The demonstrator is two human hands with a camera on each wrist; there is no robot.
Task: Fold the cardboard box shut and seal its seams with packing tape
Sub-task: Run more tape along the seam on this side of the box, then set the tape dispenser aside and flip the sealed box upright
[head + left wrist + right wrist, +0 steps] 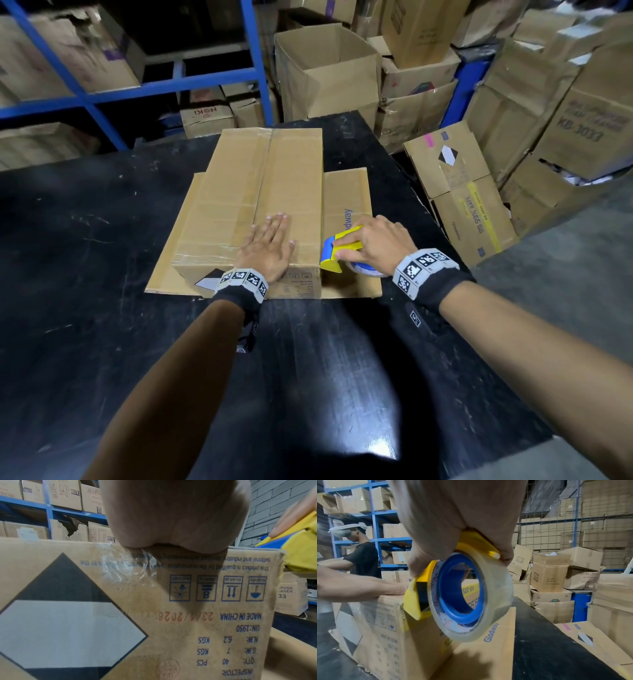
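A closed brown cardboard box (pixel 260 192) lies on a flat cardboard sheet (pixel 346 192) on the black table (pixel 102 308). Clear tape runs along its top seam and across its near end. My left hand (pixel 270 245) presses flat on the box top near the front edge, fingers straight. Its palm (pixel 171 513) shows above the box's printed front face (pixel 154 615). My right hand (pixel 373 240) grips a yellow and blue tape dispenser (pixel 339 250) against the box's near right corner. The clear tape roll (pixel 471 597) sits on a blue core under my right hand (pixel 453 520).
An open cardboard box (pixel 325 68) stands behind the table. Stacked cartons (pixel 548 120) crowd the right side and blue shelving (pixel 137 85) the back left. Another person (pixel 359 550) with a headset stands by the shelves in the right wrist view.
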